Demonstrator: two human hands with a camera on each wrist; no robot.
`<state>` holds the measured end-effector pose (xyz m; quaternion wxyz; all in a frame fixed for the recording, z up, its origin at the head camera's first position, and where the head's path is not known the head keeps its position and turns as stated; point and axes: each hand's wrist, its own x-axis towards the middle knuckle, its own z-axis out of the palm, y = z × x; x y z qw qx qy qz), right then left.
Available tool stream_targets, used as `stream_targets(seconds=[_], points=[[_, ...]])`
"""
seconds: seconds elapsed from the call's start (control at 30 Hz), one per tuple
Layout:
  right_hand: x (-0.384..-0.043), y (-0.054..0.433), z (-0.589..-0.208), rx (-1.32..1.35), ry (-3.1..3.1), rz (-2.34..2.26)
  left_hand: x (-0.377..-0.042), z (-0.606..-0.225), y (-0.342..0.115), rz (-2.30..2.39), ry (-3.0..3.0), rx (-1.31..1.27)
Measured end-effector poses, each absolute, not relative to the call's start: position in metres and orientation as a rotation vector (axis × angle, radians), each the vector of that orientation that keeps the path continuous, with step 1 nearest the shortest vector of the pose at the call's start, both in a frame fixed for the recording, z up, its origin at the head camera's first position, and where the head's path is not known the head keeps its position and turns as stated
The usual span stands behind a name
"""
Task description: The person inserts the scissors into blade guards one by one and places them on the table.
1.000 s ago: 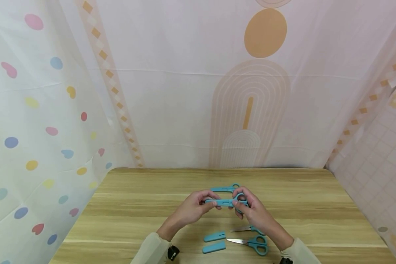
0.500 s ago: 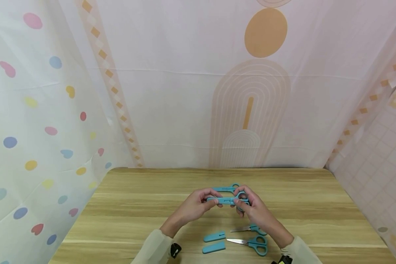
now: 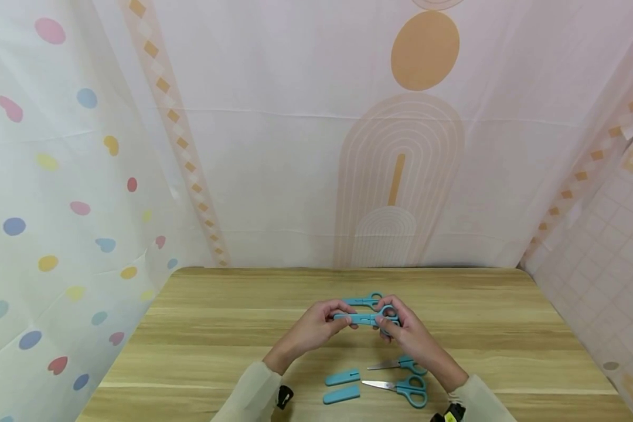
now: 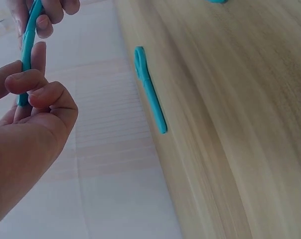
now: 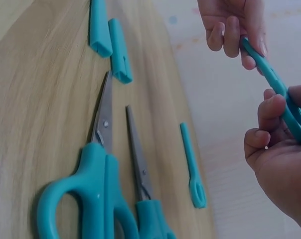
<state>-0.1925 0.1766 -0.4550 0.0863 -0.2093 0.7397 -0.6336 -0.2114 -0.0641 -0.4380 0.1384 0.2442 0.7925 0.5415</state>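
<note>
Both hands hold a pair of blue scissors [image 3: 363, 319] whose blades are covered by a matching blue sheath. At the sheath's tip end, the left hand [image 3: 316, 325] pinches between thumb and fingers. The right hand [image 3: 410, 335] grips the finger loops, which partly show in the right wrist view. The scissors lie level across the body, raised above the wooden table. Just beyond them, another sheathed pair of scissors [image 4: 150, 94] lies on the table near its far edge.
Nearer the body lie two bare-bladed scissors, a front pair [image 3: 411, 390] and a back pair [image 5: 137, 164], blades pointing left. Left of them rest two loose blue sheaths, the front one [image 3: 341, 394] and the back one [image 3: 343, 377]. A patterned curtain [image 3: 274, 187] hangs behind the wooden table [image 3: 216, 351].
Both hands have shifted slightly right and away from the body with the sheathed scissors still between them. The things on the table stay where they were.
</note>
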Motion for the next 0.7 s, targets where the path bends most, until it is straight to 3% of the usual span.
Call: stream_targets(seconds=[0.7], points=[[-0.207, 0.178, -0.479, -0.422, 2.309, -1.819, -0.224, -0.46, -0.056, 1.526, 2.42, 0.558]])
